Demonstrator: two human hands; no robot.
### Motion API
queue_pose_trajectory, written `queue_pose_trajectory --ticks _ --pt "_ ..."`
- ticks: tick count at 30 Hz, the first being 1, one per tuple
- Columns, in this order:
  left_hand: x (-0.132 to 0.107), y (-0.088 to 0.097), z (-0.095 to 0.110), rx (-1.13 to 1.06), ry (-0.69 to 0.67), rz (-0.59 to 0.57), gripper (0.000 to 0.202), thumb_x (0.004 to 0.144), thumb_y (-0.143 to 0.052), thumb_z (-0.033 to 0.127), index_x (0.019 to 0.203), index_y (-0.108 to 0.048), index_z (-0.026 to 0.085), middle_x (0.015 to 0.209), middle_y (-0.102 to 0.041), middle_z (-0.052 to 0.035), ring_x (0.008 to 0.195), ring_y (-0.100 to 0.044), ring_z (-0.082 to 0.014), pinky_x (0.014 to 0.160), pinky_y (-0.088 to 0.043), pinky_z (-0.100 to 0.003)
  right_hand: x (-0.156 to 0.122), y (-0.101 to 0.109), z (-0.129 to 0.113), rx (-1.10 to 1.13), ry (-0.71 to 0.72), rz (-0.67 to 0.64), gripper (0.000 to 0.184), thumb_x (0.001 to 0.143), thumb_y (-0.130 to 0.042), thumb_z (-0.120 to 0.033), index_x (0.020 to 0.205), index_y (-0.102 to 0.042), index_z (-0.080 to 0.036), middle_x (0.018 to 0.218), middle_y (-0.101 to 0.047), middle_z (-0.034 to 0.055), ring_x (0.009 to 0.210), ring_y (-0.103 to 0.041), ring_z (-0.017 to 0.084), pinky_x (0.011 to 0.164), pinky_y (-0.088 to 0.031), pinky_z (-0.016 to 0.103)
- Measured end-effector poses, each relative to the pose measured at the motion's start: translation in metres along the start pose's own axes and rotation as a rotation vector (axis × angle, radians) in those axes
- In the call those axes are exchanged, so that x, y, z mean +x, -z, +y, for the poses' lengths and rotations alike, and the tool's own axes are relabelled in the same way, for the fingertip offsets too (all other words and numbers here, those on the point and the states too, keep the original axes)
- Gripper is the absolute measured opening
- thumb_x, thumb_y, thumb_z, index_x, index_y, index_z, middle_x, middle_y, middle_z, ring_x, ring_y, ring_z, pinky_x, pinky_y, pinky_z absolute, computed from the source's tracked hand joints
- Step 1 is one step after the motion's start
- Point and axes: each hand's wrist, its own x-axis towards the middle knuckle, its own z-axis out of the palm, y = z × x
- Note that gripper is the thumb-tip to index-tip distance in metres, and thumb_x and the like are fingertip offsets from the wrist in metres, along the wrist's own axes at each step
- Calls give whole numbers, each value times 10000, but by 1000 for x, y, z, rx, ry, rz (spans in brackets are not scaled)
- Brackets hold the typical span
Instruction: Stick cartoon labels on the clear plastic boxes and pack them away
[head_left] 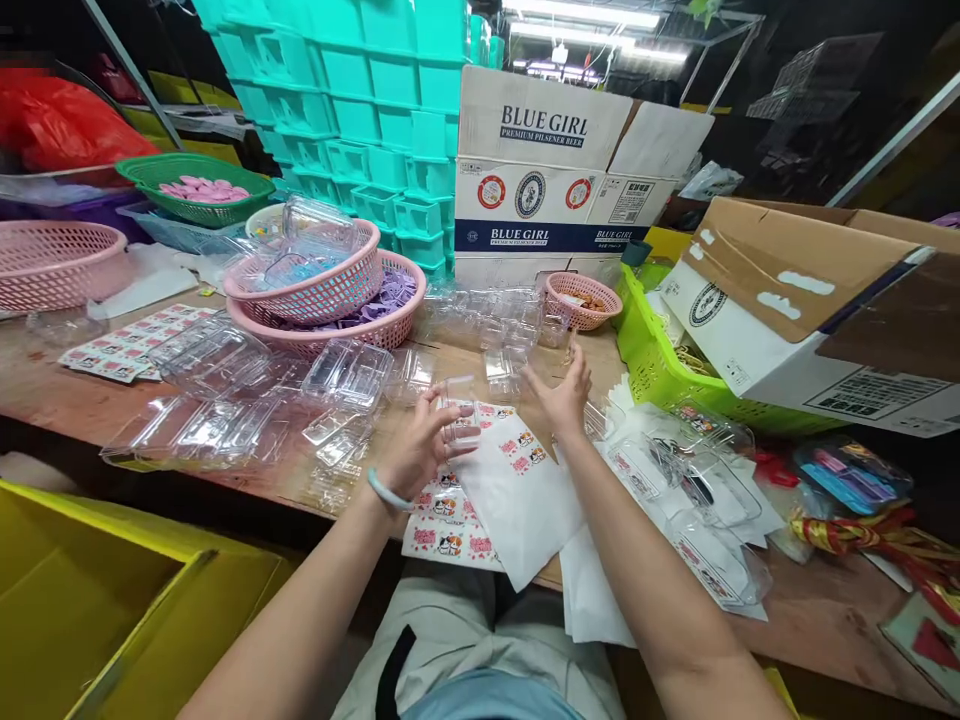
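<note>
My left hand (420, 445), with a pale bracelet at the wrist, has its fingers curled around a small clear plastic box (459, 418). It is over printed cat sticker sheets (442, 510) and a white paper sheet (517, 510). My right hand (562, 392) is raised to the right of it, thumb and fingers apart, holding nothing that I can make out. Beyond the right hand are clear plastic boxes (502, 365) and a small pink basket (585, 300) with brownish items. More clear boxes (349, 372) lie left of my left hand.
Pink baskets (322, 340) with purple and blue pieces stand at the left. Behind are stacked turquoise crates (352, 110) and a Blue Girl carton (532, 170). A lime green basket (645, 350) holds an open carton (795, 300). Packed clear boxes (697, 480) lie at the right.
</note>
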Motion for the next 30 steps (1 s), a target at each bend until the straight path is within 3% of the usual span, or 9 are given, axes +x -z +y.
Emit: queue_pose_trajectory --ticks 3,6,8,11,15,19,21,25,30 --pt "-23 6 4 202 97 -40 569 738 -729 348 1211 -435 233 1065 -601 -71 811 -666 -189 653 -520 -290 -28 31 -29 257 210 -170 556 815 -633 -482 1270 -406 -256 1297 -522 112 1213 -500 249 1024 -395 424" --pt "-36 3 -5 201 189 -91 549 746 -723 367 1224 -488 234 1000 -615 -63 781 -645 -172 625 -498 -262 -69 49 -47 448 239 -471 640 767 -721 -422 1272 -351 -288 1237 -572 80 1118 -576 207 947 -474 358" --pt "-40 -4 -17 103 192 -23 515 764 -701 409 1210 -506 240 1006 -620 -62 755 -620 -153 627 -499 -263 -93 51 -50 449 174 -456 674 744 -751 -394 1267 -339 -286 1140 -607 65 1020 -606 194 916 -491 361" --pt "-45 -14 -38 -58 118 51 414 810 -634 458 1138 -555 217 1073 -623 -78 828 -607 -148 676 -500 -249 -114 46 -42 416 33 -260 672 735 -752 -388 1249 -334 -273 1026 -612 40 926 -606 179 877 -498 358" --pt "-51 -13 -51 -165 97 -28 422 832 -608 417 1216 -521 266 1165 -601 -68 1039 -598 -199 806 -511 -308 -116 46 -29 422 -68 -256 643 729 -749 -415 1230 -373 -267 1024 -603 40 911 -602 175 826 -513 336" --pt "-52 -3 -51 -32 119 -55 453 783 -703 377 1196 -583 234 1224 -574 -95 1105 -584 -234 929 -477 -380 -108 68 -33 399 -23 -223 237 832 -643 -430 934 -601 -220 1060 -600 66 1020 -573 197 880 -482 339" --pt "-51 1 -52 9 122 -63 470 762 -733 357 1195 -612 221 1243 -570 -105 1162 -552 -251 955 -461 -379 -104 80 -41 447 -49 -344 224 860 -614 -427 818 -623 -207 910 -636 48 893 -600 178 823 -488 322" --pt "-48 5 -59 -18 138 -86 468 769 -729 380 1205 -633 240 1236 -584 -98 1165 -545 -244 964 -451 -381 -104 89 -49 479 -197 -743 289 829 -642 -475 776 -637 -191 656 -634 2 616 -575 132 616 -475 264" --pt "-46 4 -62 -46 148 -91 456 779 -718 398 1201 -644 242 1255 -584 -98 1098 -571 -215 935 -463 -355 -108 81 -46 409 -271 -741 339 794 -662 -517 791 -648 -178 572 -622 -7 525 -538 120 526 -425 243"
